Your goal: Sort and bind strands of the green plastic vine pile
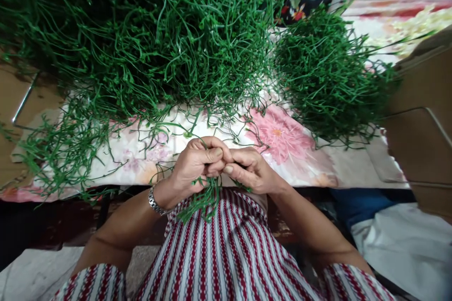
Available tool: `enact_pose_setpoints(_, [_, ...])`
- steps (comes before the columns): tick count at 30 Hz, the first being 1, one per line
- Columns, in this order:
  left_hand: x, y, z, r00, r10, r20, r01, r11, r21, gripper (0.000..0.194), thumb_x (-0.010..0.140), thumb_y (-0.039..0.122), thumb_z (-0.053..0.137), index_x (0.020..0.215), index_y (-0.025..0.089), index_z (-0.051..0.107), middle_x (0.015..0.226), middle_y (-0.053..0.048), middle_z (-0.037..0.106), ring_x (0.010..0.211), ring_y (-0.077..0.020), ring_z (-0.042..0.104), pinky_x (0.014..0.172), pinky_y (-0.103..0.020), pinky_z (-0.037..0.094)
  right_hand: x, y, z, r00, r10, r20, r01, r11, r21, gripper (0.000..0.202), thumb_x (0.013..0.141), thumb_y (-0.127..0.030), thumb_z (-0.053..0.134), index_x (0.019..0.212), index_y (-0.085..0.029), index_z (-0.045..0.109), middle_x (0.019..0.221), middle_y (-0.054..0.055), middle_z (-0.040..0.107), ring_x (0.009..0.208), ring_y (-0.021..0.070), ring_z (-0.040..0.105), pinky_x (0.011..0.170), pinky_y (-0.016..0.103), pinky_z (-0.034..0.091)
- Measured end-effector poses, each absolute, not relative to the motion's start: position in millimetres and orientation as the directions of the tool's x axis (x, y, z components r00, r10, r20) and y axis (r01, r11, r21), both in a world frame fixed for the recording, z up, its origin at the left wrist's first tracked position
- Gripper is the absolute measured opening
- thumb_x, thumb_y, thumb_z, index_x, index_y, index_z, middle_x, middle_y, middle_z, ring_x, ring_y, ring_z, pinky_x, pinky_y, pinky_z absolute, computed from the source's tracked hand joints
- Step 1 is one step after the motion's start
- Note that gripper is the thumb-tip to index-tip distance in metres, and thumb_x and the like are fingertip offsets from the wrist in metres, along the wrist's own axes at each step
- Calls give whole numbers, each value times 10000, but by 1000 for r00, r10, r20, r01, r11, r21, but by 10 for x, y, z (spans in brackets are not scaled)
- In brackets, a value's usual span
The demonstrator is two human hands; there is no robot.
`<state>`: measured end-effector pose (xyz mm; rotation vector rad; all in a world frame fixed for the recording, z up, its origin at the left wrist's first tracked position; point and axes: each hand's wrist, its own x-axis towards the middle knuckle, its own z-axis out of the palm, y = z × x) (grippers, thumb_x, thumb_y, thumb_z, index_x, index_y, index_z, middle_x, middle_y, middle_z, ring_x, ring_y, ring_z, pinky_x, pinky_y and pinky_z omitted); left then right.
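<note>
My left hand is closed around a small bunch of thin green plastic stems, whose ends hang below it in front of the striped shirt. Against it, my right hand pinches with thumb and forefinger; the spot between its fingertips is too small to make out. The two hands touch each other just over the table's near edge. One green stem sticks up beyond my left hand. Past the hands rises a large heap of tangled green stems, and a smaller pile lies to the right.
A floral tablecloth covers the table. Loose stems are strewn at its left end. Cardboard stands at the right, more cardboard at the left with a metal rod. Pale cloth hangs low on the right.
</note>
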<state>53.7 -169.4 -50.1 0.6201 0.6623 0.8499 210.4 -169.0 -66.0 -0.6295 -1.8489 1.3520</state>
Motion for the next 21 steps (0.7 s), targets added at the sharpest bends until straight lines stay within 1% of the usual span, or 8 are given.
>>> enact_pose_setpoints(3, [517, -1719, -478, 527, 809, -261, -459, 529, 714, 185, 651, 294, 704, 622, 122, 641, 353, 77, 278, 330, -20, 225, 358, -159, 187, 2156, -1729, -636, -641, 743, 193, -107, 162, -981, 238, 837, -281, 498, 640, -156, 453, 538, -63, 300, 475, 46, 270, 448, 189, 238])
enact_pose_setpoints(7, [443, -1671, -439, 423, 893, -155, -536, 385, 752, 171, 699, 276, 671, 614, 135, 625, 361, 93, 196, 319, -16, 192, 367, -162, 206, 2226, -1816, -597, -743, 651, 156, -195, 12, -981, 293, 853, -315, 477, 608, -168, 413, 518, -54, 319, 463, 52, 285, 448, 209, 231])
enact_pose_setpoints(10, [410, -1640, -390, 430, 894, -125, -518, 357, 777, 153, 746, 260, 624, 654, 138, 626, 363, 96, 199, 312, -11, 166, 370, -160, 207, 2323, -1790, -524, -557, 810, 186, -162, 114, -980, 287, 854, -342, 493, 632, -172, 430, 532, -40, 375, 473, 63, 334, 450, 216, 254])
enact_pose_setpoints(13, [403, -1602, -330, 389, 910, -144, -490, 336, 805, 125, 770, 240, 594, 697, 142, 617, 378, 85, 262, 324, -23, 222, 386, -170, 250, 2562, -1601, -304, -201, 920, 336, 136, 366, -921, 296, 846, -346, 522, 619, -172, 445, 537, -33, 402, 477, 61, 349, 452, 222, 269])
enact_pose_setpoints(16, [406, -1528, -296, 311, 936, -167, -484, 307, 819, 82, 782, 190, 567, 727, 140, 602, 445, 53, 372, 394, -49, 356, 442, -192, 324, 3015, -1261, 58, 63, 771, 634, 627, 463, -626, 306, 856, -319, 494, 597, -155, 496, 542, -26, 438, 497, 41, 371, 494, 230, 283])
enact_pose_setpoints(18, [422, -1485, -293, 321, 932, -170, -488, 316, 813, 88, 793, 173, 542, 746, 132, 604, 491, 34, 423, 441, -61, 410, 481, -205, 359, 3374, -1007, 281, 66, 657, 751, 885, 309, -348, 365, 872, -365, 398, 663, -117, 566, 574, -11, 480, 560, 41, 436, 546, 267, 294])
enact_pose_setpoints(19, [434, -1472, -296, 334, 928, -163, -495, 320, 808, 106, 802, 179, 527, 754, 128, 607, 507, 25, 442, 460, -67, 432, 499, -212, 377, 3535, -889, 357, -11, 706, 708, 953, 223, -207, 426, 856, -418, 369, 732, -88, 609, 664, 19, 544, 673, 81, 509, 597, 299, 311])
enact_pose_setpoints(21, [460, -1459, -315, 334, 933, -135, -517, 301, 802, 167, 828, 217, 486, 779, 124, 617, 547, 1, 491, 516, -89, 488, 560, -236, 425, 3748, -709, 407, -118, 824, 554, 984, 171, -46, 440, 820, -453, 422, 902, -89, 655, 865, 79, 633, 873, 192, 578, 704, 324, 366])
